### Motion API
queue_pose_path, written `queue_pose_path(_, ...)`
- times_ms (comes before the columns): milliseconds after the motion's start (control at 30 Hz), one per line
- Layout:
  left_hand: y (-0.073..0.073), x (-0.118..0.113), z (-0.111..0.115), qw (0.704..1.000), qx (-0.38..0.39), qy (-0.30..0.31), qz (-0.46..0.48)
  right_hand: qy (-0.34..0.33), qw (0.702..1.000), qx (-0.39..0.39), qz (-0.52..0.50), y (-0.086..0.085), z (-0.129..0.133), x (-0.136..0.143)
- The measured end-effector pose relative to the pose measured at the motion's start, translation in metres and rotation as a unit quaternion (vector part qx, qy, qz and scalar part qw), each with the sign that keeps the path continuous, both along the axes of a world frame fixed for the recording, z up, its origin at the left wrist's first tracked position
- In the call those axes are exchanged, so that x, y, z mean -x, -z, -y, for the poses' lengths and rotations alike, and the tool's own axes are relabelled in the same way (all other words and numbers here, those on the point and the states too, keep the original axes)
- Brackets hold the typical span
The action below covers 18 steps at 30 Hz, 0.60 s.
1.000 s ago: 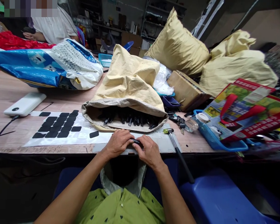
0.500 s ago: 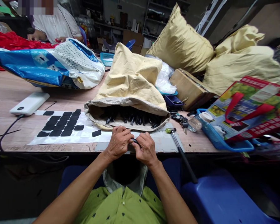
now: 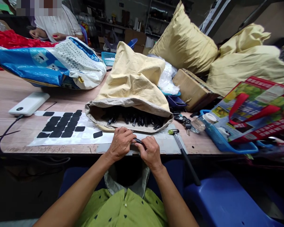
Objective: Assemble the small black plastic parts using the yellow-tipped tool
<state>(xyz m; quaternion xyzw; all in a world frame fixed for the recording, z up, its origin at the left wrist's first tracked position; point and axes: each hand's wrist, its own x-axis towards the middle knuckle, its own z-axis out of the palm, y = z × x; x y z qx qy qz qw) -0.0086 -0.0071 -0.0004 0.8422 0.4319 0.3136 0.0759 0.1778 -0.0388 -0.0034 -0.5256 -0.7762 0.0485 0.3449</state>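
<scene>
Between my two hands, at the table's front edge, is a small slim black piece (image 3: 139, 141); its exact kind I cannot make out. My left hand (image 3: 120, 143) is closed on its left end, and my right hand (image 3: 151, 151) pinches its right end. Fingers cover most of it. Just beyond lies a cream cloth sack (image 3: 132, 78) with its mouth towards me, and several shiny black slender pieces (image 3: 134, 120) stick out inside. Left of my hands, a white sheet (image 3: 85, 138) carries rows of black rounded patches (image 3: 61, 124). Below my hands, a grey bag (image 3: 145, 176) hangs open at my lap.
A hammer (image 3: 180, 145) lies right of my hands, its handle jutting past the edge. A white power bank (image 3: 29, 104) with a cable sits left. Keys (image 3: 183, 119), a blue basket (image 3: 227, 146) and a wooden box (image 3: 191, 86) stand right. A co-worker (image 3: 54, 23) sits at back left.
My right hand has shifted slightly right and down, away from my left, so more of the black piece shows between them. The co-worker's hands have moved a little.
</scene>
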Motion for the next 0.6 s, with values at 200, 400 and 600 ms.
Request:
queue_pose_path(200,-0.0003,0.0002,-0.0009,0.999,-0.016,0.032,0.020,-0.012,0.999,-0.004,-0.050,0.0018,0.0022,0.0042)
queue_pose_path(400,0.0006,0.0015,-0.0011,0.999,-0.004,0.025,0.038,-0.017,0.995,0.013,-0.096,-0.0013,0.0008,0.0012)
queue_pose_path(600,-0.0003,0.0010,-0.0017,0.999,0.010,0.025,0.031,-0.035,0.996,0.032,-0.081,0.0002,0.0002,-0.0030)
